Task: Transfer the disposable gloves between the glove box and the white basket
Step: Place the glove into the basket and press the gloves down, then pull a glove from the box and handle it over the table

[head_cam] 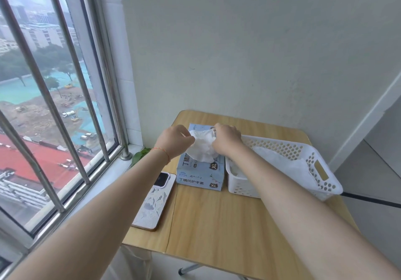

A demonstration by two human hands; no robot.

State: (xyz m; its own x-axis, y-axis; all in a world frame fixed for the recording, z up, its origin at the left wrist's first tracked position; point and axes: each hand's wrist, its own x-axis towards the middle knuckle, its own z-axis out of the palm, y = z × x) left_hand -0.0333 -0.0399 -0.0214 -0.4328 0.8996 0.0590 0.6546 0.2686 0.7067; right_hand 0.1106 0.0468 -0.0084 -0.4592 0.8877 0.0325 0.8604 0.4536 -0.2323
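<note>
Both hands work above the glove box (pixel 200 174) on the wooden table (pixel 217 219), the left hand (pixel 176 139) and right hand (pixel 227 138) each pinching a bunched white glove (pixel 202 149) between them, while the white basket (pixel 303 167) just right of the box holds more gloves

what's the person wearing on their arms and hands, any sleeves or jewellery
Both forearms are bare, with no sleeves in view. The left hand has a thin orange-red string bracelet around its wrist. The right hand shows no gloves, rings or watch.
</note>
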